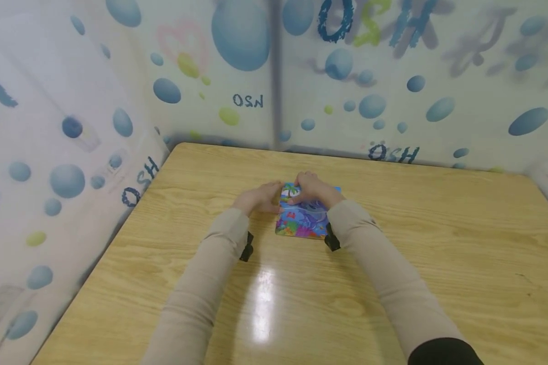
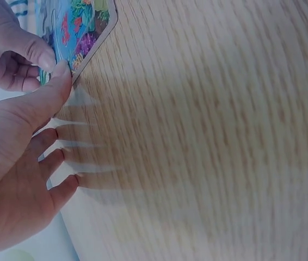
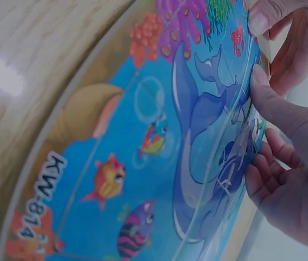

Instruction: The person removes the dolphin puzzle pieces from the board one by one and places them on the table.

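Observation:
A flat sea-scene picture board [image 1: 297, 228], printed with a dolphin, fish and coral, lies on the wooden table [image 1: 438, 253]. The right wrist view shows "KW-814" near its rounded corner and thin lines across the picture. My left hand [image 1: 259, 197] is at the board's left side. Its thumb touches the edge, while the other fingers are spread with tips at the tabletop in the left wrist view. My right hand [image 1: 314, 188] reaches over the far part, thumb on the picture and fingers curled at it; I cannot tell exactly what the fingertips pinch.
Behind the table stands a wall covering [image 1: 370, 106] with blue bubbles and lettering, and it continues along the left side. Black straps [image 1: 246, 247] sit at both wrists. A bright reflection lies on the tabletop between the forearms.

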### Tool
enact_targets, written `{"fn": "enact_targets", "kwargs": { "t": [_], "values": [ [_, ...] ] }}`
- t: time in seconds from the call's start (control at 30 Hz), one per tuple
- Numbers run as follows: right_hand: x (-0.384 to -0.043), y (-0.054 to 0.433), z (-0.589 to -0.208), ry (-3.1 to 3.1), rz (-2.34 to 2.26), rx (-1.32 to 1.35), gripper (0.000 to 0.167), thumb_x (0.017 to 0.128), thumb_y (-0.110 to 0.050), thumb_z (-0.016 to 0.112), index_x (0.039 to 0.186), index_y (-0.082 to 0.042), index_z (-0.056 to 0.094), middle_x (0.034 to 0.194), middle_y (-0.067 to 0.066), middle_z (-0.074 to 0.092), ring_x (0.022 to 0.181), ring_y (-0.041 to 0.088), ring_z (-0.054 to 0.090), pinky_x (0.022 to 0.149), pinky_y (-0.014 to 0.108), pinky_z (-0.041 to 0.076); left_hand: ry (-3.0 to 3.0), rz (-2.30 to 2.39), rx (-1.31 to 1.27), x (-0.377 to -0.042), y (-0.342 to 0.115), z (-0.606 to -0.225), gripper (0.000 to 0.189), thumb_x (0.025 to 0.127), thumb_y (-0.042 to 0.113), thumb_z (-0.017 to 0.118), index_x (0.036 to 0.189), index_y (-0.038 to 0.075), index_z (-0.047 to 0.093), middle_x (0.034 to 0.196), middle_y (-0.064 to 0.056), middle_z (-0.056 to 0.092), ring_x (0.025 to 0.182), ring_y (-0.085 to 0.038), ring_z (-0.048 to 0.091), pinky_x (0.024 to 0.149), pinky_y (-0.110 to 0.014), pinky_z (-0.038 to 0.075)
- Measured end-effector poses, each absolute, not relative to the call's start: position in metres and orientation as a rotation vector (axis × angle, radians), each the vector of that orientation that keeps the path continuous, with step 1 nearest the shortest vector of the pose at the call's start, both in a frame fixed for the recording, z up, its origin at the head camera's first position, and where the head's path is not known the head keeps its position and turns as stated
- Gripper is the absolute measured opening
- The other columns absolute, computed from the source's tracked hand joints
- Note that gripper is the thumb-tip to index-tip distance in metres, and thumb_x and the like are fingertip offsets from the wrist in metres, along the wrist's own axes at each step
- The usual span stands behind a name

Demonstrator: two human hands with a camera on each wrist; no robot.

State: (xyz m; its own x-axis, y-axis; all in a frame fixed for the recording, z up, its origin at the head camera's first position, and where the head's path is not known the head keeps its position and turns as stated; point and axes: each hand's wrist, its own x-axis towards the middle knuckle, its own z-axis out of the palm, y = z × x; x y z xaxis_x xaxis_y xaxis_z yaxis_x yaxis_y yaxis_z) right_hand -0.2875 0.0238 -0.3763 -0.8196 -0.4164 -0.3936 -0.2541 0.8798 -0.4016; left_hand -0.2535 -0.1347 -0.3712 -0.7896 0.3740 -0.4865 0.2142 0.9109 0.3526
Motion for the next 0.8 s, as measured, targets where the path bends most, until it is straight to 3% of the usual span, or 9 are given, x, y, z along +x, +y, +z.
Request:
{"fn": "enact_targets", "kwargs": {
  "t": [0.5,0.8],
  "values": [
    [-0.273,0.025,-0.380,2.620,-0.756,-0.495,0.053,0.077,-0.020,0.073,0.118,0.000,0.046,0.122,0.019,0.039,0.109,0.029,0.042,0.099,0.041,0.041,2.495,0.425,0.399,-0.251,-0.135,-0.368,0.081,0.088,0.029,0.060,0.148,0.011,0.009,0.155,-0.010,0.004,0.143,-0.028,0.007,0.117,-0.045,0.010],
    [-0.275,0.029,-0.383,2.594,-0.927,-0.453,0.038,0.083,-0.008,0.064,0.118,-0.003,0.050,0.124,0.020,0.051,0.112,0.032,0.050,0.093,0.043,0.047,2.505,0.433,0.399,-0.252,-0.135,-0.371,0.081,0.087,0.030,0.060,0.147,0.009,0.010,0.155,-0.011,0.007,0.143,-0.028,0.008,0.117,-0.043,0.010]
  ]
}}
